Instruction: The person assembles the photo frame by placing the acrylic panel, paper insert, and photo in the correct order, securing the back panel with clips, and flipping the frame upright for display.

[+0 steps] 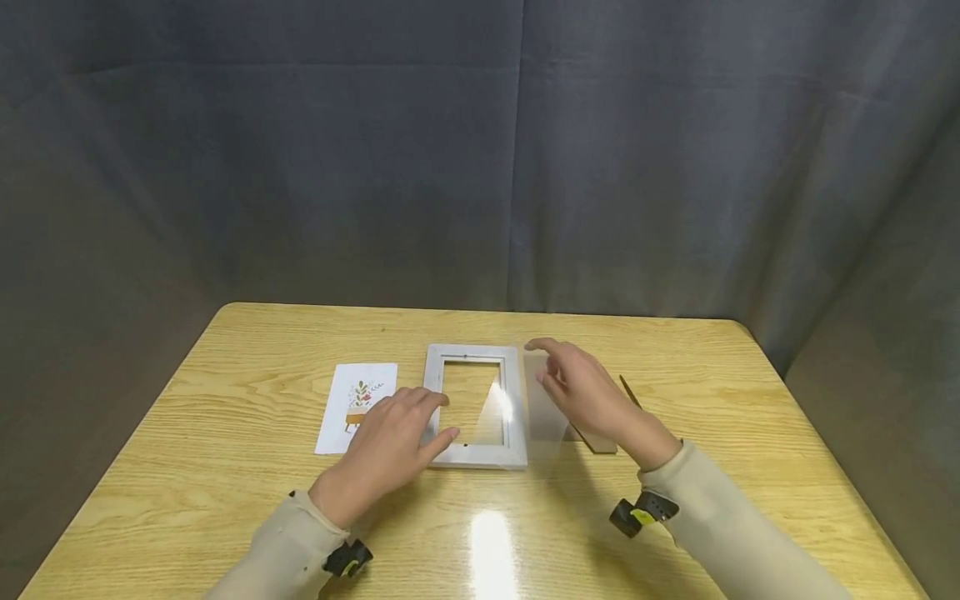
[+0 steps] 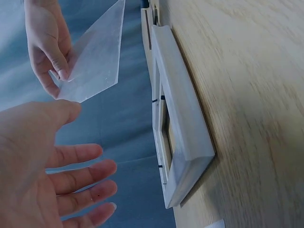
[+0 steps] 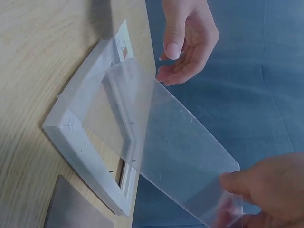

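Note:
A clear, stiff sheet (image 3: 183,147) is pinched at one end between the thumb and fingers of my right hand (image 1: 581,387). It slants above a white picture frame (image 1: 477,456), whose middle opening shows the wood underneath. My left hand (image 1: 393,442) hovers at the frame's left side, fingers spread and holding nothing. In the left wrist view the left thumb (image 2: 66,111) appears close to the sheet's lower corner; whether they touch I cannot tell. Left of the frame lies a white card (image 1: 336,421) with a printed plant, partly covered by the left hand.
To the right of the frame, a flat board (image 1: 598,443) with a dark strip-like part (image 1: 630,390) lies mostly behind the right hand. All of it rests on a wooden table (image 1: 225,500). Grey curtains (image 1: 375,167) hang behind the table and at its sides.

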`<state>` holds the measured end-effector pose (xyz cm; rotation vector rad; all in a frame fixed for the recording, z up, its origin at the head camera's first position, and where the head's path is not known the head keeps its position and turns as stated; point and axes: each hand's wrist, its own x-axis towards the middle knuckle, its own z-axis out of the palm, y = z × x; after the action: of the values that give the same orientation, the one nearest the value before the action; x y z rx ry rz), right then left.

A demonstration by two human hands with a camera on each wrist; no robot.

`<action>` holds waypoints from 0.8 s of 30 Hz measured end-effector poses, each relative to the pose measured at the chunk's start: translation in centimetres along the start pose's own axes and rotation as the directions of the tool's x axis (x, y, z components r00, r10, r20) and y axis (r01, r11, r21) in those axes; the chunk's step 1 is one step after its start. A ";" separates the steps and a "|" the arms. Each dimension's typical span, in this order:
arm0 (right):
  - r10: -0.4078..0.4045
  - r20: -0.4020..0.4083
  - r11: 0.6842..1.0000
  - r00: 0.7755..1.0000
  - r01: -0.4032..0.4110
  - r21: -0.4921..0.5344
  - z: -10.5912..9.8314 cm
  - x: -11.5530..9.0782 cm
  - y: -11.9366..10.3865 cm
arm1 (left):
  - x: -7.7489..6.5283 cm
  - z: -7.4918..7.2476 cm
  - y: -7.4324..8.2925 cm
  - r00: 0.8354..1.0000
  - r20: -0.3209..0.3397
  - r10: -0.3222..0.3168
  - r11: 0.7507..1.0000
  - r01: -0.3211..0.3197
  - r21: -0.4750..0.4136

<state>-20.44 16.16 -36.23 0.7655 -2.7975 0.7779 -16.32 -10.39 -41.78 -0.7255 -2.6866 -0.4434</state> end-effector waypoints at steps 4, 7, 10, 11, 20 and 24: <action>-0.007 -0.018 1.000 1.000 0.007 -0.021 0.0 0.4 0.0 | 0.1 0.1 -0.3 1.000 -0.003 -0.002 1.000 0.002 0.015; -0.018 -0.035 0.999 0.999 0.016 -0.033 0.1 0.7 0.1 | 0.3 0.2 -0.4 1.000 0.000 -0.003 1.000 0.003 0.014; -0.016 -0.047 0.999 0.999 0.015 -0.038 0.2 1.0 0.3 | 0.4 0.3 -0.6 1.000 0.011 -0.009 1.000 0.009 0.009; -0.013 -0.048 0.999 0.999 0.011 -0.038 0.2 1.1 0.3 | 0.5 0.3 -0.6 1.000 0.016 -0.012 1.000 0.012 0.008; 0.001 -0.090 0.999 0.996 -0.006 -0.052 0.6 2.2 0.3 | 0.7 1.0 -1.2 0.999 0.030 -0.023 1.000 0.023 0.002; 0.016 -0.105 0.998 0.994 -0.022 -0.054 0.7 2.7 0.4 | 0.8 1.4 -1.5 0.999 0.038 -0.033 0.999 0.033 0.006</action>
<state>-22.97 14.91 -36.34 0.6704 -2.7247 0.7192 -18.05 -10.74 -43.00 -0.6964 -2.7379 -0.4347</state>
